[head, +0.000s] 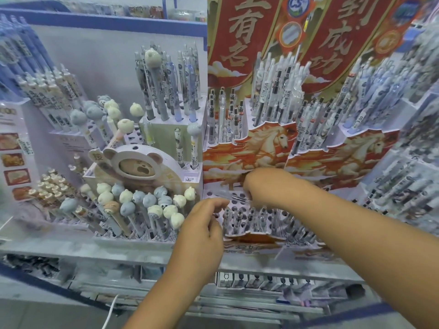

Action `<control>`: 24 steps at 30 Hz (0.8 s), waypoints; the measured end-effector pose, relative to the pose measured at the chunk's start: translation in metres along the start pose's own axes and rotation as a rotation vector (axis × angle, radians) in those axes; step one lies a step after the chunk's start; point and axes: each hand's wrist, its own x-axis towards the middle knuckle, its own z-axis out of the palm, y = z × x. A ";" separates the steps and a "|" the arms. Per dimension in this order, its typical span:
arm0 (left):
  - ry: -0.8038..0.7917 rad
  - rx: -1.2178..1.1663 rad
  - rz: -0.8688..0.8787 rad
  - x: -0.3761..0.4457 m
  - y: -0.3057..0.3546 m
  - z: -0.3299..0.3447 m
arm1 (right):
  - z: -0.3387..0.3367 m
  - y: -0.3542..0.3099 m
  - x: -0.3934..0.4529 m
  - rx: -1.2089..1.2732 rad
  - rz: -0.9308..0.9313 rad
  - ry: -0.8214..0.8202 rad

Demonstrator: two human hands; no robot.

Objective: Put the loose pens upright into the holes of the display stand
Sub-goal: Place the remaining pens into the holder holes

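1. I see my right hand [263, 186] over the lower tier of the red and white cardboard display stand with horse pictures [266, 150]. Its fingers are closed around one end of a bundle of thin clear plastic pens [231, 197], which lie almost flat across the tier, not upright.
2. My left hand [204, 222] is just beside the other end of this bundle. Its fingers are curled with the tips close together, but I cannot tell if they already pinch a pen; the picture is blurred there.
3. Done, as I judge it: the front row of the lower tier [249, 219] already has several clear pens standing in holes, and the upper tiers of the stand are mostly full.
4. Left to do: the row of dark round holes [235, 206] directly under the held bundle looks empty, and the pens in my hands are not yet placed.
5. So I think the task is in the middle: each held pen must be turned upright and pushed into a free hole.
6. The fluffy animal-head pens [142, 203] at the left stand in another display and I leave them.
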 end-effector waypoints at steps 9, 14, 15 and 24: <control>0.205 0.037 0.254 -0.004 0.024 -0.024 | -0.064 0.010 -0.074 0.196 -0.100 0.117; 0.086 0.081 0.245 0.012 0.032 -0.039 | -0.089 0.000 -0.102 0.694 -0.204 0.426; 0.086 0.070 0.243 0.011 0.034 -0.041 | -0.086 -0.005 -0.105 0.768 -0.229 0.455; 0.139 -0.072 0.158 -0.007 0.018 -0.056 | -0.016 -0.046 -0.083 0.756 -0.278 0.563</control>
